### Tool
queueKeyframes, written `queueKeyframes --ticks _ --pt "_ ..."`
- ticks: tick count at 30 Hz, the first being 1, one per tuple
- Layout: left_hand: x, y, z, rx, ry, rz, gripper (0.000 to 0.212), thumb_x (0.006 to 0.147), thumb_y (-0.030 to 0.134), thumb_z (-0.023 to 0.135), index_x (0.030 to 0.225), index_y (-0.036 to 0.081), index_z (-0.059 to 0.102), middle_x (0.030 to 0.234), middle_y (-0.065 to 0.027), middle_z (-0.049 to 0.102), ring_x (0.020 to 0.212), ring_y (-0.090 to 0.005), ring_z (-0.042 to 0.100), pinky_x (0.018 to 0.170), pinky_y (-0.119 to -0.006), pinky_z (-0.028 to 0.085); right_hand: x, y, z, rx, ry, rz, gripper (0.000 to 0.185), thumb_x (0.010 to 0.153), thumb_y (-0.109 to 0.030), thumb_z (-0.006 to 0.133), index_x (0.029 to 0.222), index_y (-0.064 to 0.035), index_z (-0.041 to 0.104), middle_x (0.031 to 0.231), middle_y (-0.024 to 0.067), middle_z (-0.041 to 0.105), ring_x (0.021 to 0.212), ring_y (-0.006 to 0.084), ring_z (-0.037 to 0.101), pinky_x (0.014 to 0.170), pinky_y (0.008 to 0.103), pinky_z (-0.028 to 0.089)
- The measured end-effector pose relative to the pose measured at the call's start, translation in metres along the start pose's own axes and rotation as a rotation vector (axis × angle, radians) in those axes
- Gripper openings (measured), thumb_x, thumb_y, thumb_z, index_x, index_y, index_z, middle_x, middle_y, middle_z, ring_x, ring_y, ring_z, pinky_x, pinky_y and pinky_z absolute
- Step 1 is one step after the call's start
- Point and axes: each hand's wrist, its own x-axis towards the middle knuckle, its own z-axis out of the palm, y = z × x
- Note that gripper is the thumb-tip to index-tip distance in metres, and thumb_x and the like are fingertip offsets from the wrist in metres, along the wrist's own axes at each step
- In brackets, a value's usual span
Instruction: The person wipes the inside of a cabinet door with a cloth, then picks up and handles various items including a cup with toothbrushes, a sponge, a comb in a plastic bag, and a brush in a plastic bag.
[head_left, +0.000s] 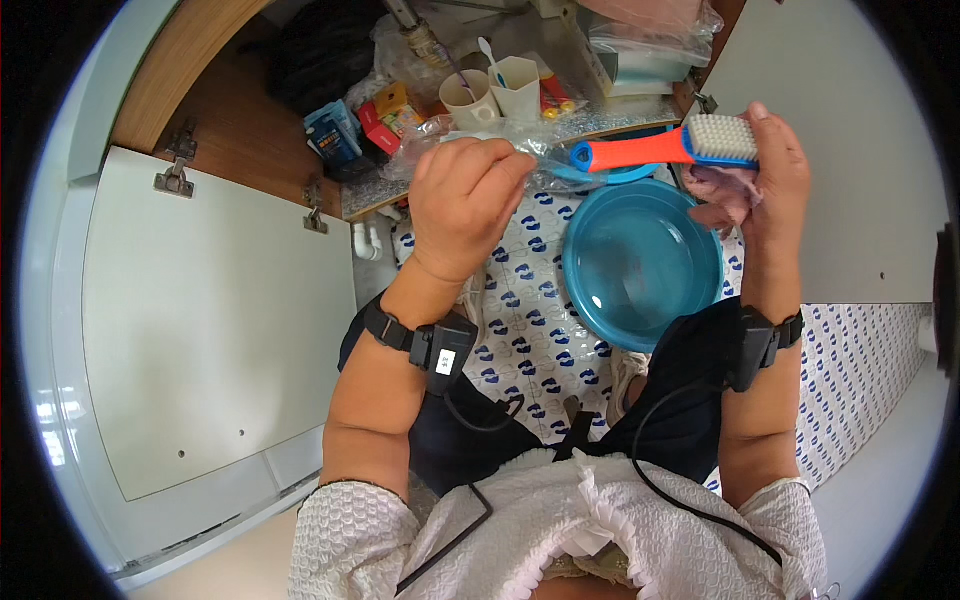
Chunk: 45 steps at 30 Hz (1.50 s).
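Observation:
My right hand (780, 172) grips a scrub brush (637, 151) by its head, with white bristles facing up and the orange and blue handle pointing left. Bunched in the same hand, under the brush, is a pink cloth (720, 191). My left hand (469, 199) is raised before the cabinet, its fingers closed at a crumpled clear plastic bag (555, 154). The bag trails past both sides of the hand, and its pinched part is hidden. Below and between the hands, a blue plastic basin (645, 262) stands on the floor with what looks like water in it.
Inside the open cabinet (225, 142) are two cups (517, 86) with toothbrushes, several small packets (334, 139), a red box (379, 127) and a drain pipe (416, 34). Cabinet doors (217, 322) hang open on either side. Another blue basin (615, 176) shows partly beneath the shelf.

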Motion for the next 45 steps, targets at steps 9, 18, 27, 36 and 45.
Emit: queueKeyframes --ticks 9,18,27,36,45 --pt "0.0 0.005 0.004 -0.072 -0.032 -0.026 0.029 0.061 0.005 0.072 0.088 0.011 0.065 0.088 -0.0031 0.06 0.082 -0.0234 0.057 0.07 -0.034 0.044 -0.008 0.027 0.018 0.09 0.031 0.048 0.022 0.085 -0.024 0.066 0.084 -0.0026 0.062 0.073 0.0054 0.063 0.051 0.0097 0.056 0.043 0.0202 0.045" --pt "0.003 0.011 0.004 -0.111 -0.099 -0.024 0.036 0.066 0.013 0.073 0.1 0.009 0.064 0.104 -0.0054 0.062 0.091 -0.0251 0.057 0.078 -0.035 0.045 -0.014 0.026 0.022 0.128 -0.128 0.188 0.033 0.089 -0.033 0.059 0.092 -0.0001 0.059 0.079 0.009 0.064 0.063 0.014 0.063 0.055 0.026 0.054" --pt "-0.001 0.01 0.012 -0.334 -0.213 -0.16 0.059 0.065 0.018 0.075 0.12 0.008 0.054 0.125 -0.012 0.052 0.104 -0.0305 0.053 0.09 -0.038 0.043 -0.015 0.032 0.022 0.127 -0.156 0.235 0.023 0.085 -0.02 0.067 0.096 -0.0013 0.062 0.079 0.0041 0.063 0.062 0.0097 0.06 0.053 0.0224 0.05" --pt "0.006 0.002 0.001 -0.13 -0.359 -0.24 0.077 0.056 0.025 0.082 0.126 0.012 0.051 0.126 -0.0074 0.052 0.105 -0.0295 0.051 0.093 -0.039 0.039 -0.024 0.03 0.024 -0.042 -0.446 0.217 0.021 0.084 -0.013 0.067 0.1 -0.0011 0.062 0.07 0.0026 0.06 0.041 0.0041 0.045 0.035 0.0185 0.032" --pt "-0.003 0.003 0.004 -0.205 -0.463 -0.405 0.099 0.049 0.034 0.085 0.134 0.013 0.039 0.108 -0.0104 0.061 0.102 -0.0286 0.056 0.096 -0.043 0.035 -0.032 0.025 0.025 -0.103 -0.541 0.287 0.02 0.084 -0.012 0.067 0.1 -0.0023 0.062 0.069 0.0025 0.06 0.039 0.0023 0.043 0.033 0.0174 0.029"
